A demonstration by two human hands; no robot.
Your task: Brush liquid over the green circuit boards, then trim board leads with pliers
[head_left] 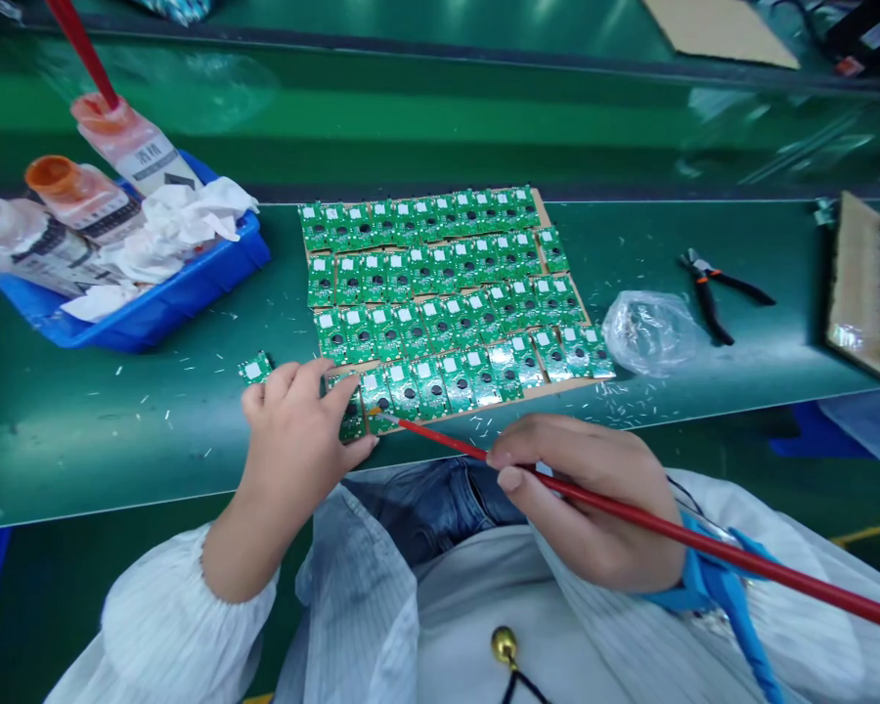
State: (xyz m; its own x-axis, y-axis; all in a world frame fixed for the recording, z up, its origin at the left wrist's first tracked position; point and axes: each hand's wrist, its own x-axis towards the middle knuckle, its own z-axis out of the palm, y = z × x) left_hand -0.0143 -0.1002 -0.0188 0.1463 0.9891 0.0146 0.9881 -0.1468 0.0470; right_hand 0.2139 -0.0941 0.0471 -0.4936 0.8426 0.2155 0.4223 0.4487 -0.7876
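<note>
Rows of small green circuit boards (425, 293) lie packed on a brown cardboard sheet (557, 386). My left hand (297, 430) presses on the boards at the near left corner, its fingertips on a board (350, 416). My right hand (579, 499) grips a long red-handled brush (631, 499), whose small tip touches a board (378, 396) next to my left hand. A single loose board (255, 369) lies just beyond my left fingers, off the sheet.
A blue crate (191, 293) holds white wipes and plastic squeeze bottles with orange caps. Pliers with black handles (711, 298) and a crumpled clear plastic bag (649, 332) lie to the right. A wooden-backed green brush (858, 284) stands at the right edge, and small white bits litter the green bench (103, 450).
</note>
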